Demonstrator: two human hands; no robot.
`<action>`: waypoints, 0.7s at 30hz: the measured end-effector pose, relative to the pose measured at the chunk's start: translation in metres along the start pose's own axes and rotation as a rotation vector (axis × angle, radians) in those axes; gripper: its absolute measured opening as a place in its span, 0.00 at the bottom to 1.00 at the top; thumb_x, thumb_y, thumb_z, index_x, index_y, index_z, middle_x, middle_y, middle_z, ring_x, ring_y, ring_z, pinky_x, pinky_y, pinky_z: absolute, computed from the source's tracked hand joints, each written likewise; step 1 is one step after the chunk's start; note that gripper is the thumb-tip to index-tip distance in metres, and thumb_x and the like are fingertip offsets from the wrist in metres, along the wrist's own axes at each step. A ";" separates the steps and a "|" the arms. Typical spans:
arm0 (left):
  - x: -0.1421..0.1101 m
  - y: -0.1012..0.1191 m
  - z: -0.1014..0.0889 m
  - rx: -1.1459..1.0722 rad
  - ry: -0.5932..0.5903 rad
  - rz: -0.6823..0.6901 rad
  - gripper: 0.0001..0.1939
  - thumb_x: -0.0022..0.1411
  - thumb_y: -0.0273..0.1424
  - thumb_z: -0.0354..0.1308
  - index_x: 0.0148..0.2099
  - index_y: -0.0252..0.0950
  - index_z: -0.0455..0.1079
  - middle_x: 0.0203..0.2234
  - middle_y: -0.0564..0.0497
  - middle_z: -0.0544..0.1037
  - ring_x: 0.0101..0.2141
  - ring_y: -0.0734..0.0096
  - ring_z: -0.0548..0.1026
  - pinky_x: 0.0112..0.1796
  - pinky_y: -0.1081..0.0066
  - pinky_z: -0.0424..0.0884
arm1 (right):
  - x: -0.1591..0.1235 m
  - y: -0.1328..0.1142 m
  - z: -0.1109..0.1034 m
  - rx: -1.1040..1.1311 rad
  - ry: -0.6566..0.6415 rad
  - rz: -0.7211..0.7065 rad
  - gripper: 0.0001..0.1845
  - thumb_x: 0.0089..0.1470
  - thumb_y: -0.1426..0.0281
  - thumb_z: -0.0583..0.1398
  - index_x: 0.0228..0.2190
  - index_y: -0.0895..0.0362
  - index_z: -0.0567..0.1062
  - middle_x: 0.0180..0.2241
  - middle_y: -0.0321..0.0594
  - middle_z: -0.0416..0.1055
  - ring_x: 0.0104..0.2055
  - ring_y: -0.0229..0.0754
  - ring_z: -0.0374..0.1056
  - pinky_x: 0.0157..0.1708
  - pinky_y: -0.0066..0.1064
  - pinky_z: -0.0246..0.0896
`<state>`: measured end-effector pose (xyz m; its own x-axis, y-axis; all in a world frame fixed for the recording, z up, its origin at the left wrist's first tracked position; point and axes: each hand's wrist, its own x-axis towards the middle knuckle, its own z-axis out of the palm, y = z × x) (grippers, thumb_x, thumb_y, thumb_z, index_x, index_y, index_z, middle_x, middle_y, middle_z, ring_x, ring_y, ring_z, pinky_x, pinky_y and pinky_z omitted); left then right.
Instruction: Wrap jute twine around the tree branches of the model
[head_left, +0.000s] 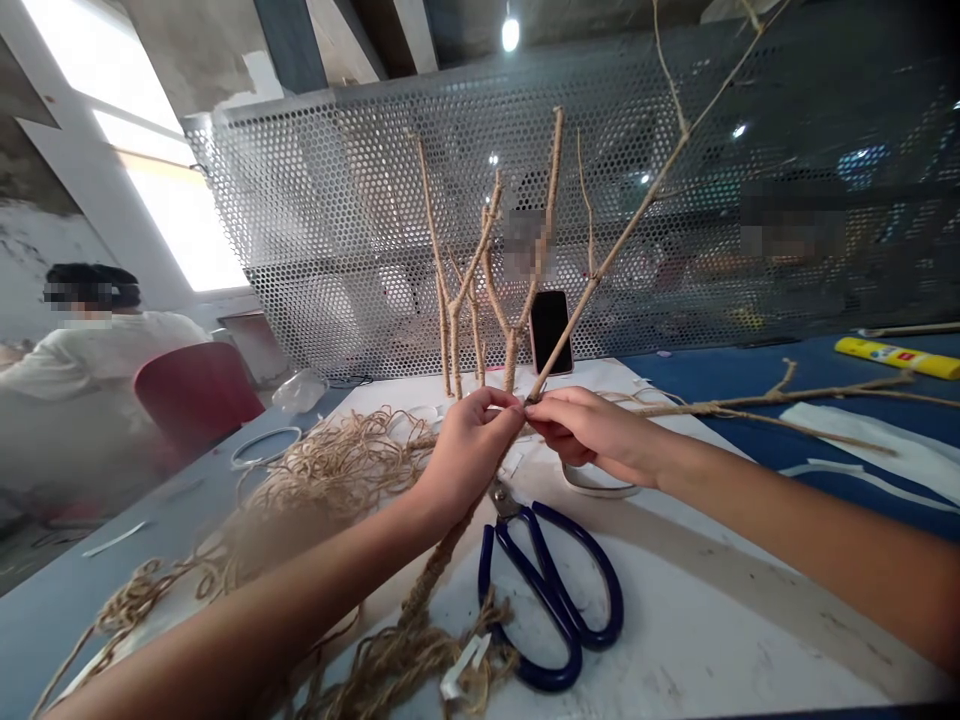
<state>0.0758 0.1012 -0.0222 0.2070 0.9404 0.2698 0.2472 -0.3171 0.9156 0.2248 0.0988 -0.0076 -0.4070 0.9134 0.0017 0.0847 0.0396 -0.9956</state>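
My left hand (476, 440) and my right hand (589, 430) meet at the lower end of a bare forked branch (626, 235), which slants up to the right. Both hands are closed, thumb against fingers, around the join; a small dark bit shows between the fingertips. Under my left hand runs a twine-wrapped stem (442, 560), ending in frayed twine near me. Behind my hands stand several wrapped branches (512, 350). Scissors with blue handles (555, 590) lie just below my hands, their blades partly hidden.
Loose twine (337, 460) is heaped on the left. A phone (551, 335) leans against the perforated metal screen (337, 230). Another branch (772, 400) and a yellow tube (896, 357) lie on the right. A person (105, 360) sits at far left by a red chair (195, 395).
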 end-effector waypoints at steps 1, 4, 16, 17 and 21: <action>0.000 0.000 0.000 0.003 0.000 0.004 0.08 0.56 0.34 0.52 0.32 0.34 0.64 0.15 0.59 0.62 0.17 0.82 0.55 0.17 0.82 0.50 | 0.000 0.000 0.000 0.004 0.005 0.000 0.14 0.52 0.70 0.51 0.18 0.56 0.55 0.15 0.26 0.43 0.16 0.29 0.36 0.15 0.25 0.30; 0.000 -0.001 0.000 0.015 -0.002 0.010 0.07 0.56 0.33 0.52 0.32 0.35 0.64 0.15 0.59 0.61 0.17 0.82 0.55 0.17 0.82 0.50 | -0.001 0.001 0.002 0.009 0.033 0.001 0.13 0.51 0.71 0.50 0.17 0.56 0.55 0.16 0.27 0.44 0.16 0.29 0.37 0.15 0.26 0.31; -0.001 -0.004 0.002 -0.003 -0.015 0.067 0.06 0.56 0.33 0.52 0.35 0.35 0.65 0.16 0.58 0.61 0.18 0.81 0.53 0.17 0.81 0.47 | -0.005 -0.003 0.012 0.089 0.134 0.068 0.12 0.48 0.72 0.51 0.18 0.56 0.53 0.17 0.26 0.41 0.16 0.28 0.33 0.16 0.27 0.28; -0.002 -0.003 0.002 -0.006 -0.017 0.067 0.07 0.56 0.33 0.52 0.35 0.35 0.65 0.16 0.58 0.61 0.17 0.81 0.53 0.17 0.81 0.47 | -0.005 -0.003 0.012 0.096 0.135 0.071 0.12 0.48 0.72 0.51 0.18 0.56 0.53 0.17 0.26 0.41 0.16 0.28 0.33 0.16 0.27 0.27; -0.002 -0.002 0.002 -0.008 -0.019 0.051 0.07 0.56 0.34 0.52 0.34 0.35 0.64 0.14 0.59 0.58 0.16 0.81 0.51 0.16 0.81 0.45 | -0.005 -0.003 0.012 0.122 0.128 0.073 0.11 0.48 0.72 0.51 0.18 0.56 0.53 0.17 0.25 0.42 0.16 0.28 0.33 0.16 0.27 0.27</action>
<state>0.0764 0.0997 -0.0250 0.2374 0.9205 0.3103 0.2285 -0.3634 0.9032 0.2156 0.0894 -0.0057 -0.2839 0.9565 -0.0670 -0.0044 -0.0711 -0.9975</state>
